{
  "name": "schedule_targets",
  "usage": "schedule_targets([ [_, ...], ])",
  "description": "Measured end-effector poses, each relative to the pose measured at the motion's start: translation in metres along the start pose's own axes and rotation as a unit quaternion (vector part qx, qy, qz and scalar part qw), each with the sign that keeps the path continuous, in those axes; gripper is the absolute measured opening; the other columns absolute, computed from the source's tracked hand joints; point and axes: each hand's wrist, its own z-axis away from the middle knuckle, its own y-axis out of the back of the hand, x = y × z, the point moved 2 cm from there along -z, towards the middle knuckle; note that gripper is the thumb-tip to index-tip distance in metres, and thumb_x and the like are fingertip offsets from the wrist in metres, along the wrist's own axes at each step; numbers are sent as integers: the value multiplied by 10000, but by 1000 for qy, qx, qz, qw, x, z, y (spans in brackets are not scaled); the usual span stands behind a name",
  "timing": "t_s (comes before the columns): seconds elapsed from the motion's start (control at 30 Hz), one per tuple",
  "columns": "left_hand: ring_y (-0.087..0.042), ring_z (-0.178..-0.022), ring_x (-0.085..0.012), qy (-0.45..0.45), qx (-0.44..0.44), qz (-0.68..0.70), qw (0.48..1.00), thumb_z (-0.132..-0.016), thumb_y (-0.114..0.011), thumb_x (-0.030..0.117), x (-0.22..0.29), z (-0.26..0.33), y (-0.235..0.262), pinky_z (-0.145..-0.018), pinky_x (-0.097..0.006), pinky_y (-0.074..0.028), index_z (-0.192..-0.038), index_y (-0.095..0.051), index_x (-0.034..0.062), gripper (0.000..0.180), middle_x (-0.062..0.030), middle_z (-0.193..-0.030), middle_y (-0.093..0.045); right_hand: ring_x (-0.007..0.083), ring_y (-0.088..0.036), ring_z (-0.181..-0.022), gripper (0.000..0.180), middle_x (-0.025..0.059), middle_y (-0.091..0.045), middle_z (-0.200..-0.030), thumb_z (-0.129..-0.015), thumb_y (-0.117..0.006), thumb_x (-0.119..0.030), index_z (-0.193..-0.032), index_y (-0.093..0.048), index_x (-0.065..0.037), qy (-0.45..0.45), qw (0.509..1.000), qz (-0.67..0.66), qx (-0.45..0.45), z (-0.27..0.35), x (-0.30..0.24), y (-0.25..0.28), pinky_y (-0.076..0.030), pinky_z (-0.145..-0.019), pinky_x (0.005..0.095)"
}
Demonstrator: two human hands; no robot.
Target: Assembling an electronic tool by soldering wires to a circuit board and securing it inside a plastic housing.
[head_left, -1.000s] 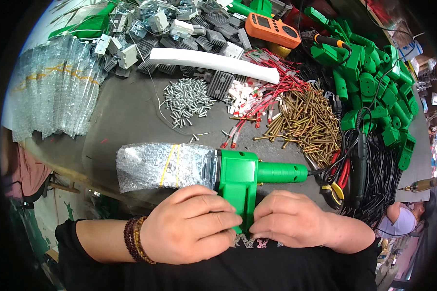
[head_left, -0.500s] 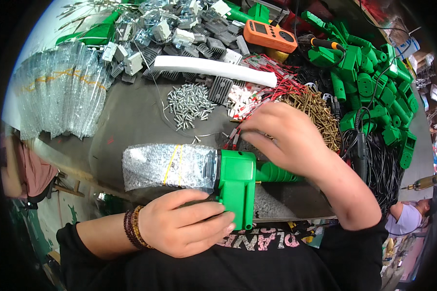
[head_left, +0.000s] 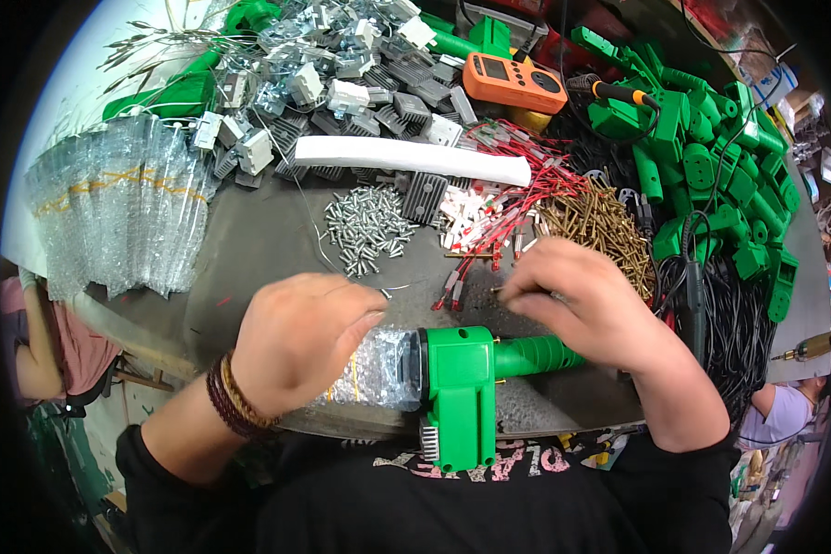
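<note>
Left hand (head_left: 307,334) at ten o'clock from green tool (head_left: 462,369), right hand (head_left: 577,297) at one: half-curled, contents unclear; slack pinching could drop anything held.

Left hand (head_left: 309,337): there it was, back upward, left of the green housing (head_left: 462,392), fingers curled, thumb beneath!
Left forearm (head_left: 189,427): it slanted inward, well left of the housing.
Right hand (head_left: 577,300): up it hung, beyond the housing and to its right, fingers bent, thumb below them!
Right forearm (head_left: 679,392): well right of the housing, it angled inward too.
</note>
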Motion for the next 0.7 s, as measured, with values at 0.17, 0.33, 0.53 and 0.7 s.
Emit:
schedule_targets([
  [0.17,-641,-802,-288,-52,-140,-103,983,-810,-720,208,-9,-43,-4,-676,-412,-514,-852,-661,116,116,-52,-812,-619,265,-661,-845,173,86,-668,-911,-760,-737,37,-905,-682,-40,-54,997,-32,42,64,-8,16,-532,-738,355],
  [0.33,-634,-813,-303,-72,-157,-140,975,-802,-707,174,-7,-45,-4,-687,-417,-514,-856,-631,105,116,-67,-830,-612,261,-663,-843,203,70,-686,-926,-733,-743,42,-903,-689,-56,-13,995,24,97,86,-6,6,-537,-733,358],
  [0.53,-623,-823,-331,-75,-163,-176,968,-773,-628,67,-2,-43,-1,-708,-423,-518,-882,-626,54,110,-114,-859,-616,217,-664,-833,213,64,-704,-947,-673,-684,-112,-880,-704,-65,147,956,217,132,95,-10,-3,-536,-670,330],
  [0.7,-617,-853,-359,-80,-101,-198,972,-773,-618,37,-2,-42,-8,-733,-428,-518,-913,-614,45,141,-134,-923,-635,215,-663,-815,225,79,-715,-987,-679,-700,-121,-896,-710,-63,169,945,233,156,101,-7,-4,-526,-643,332],
])
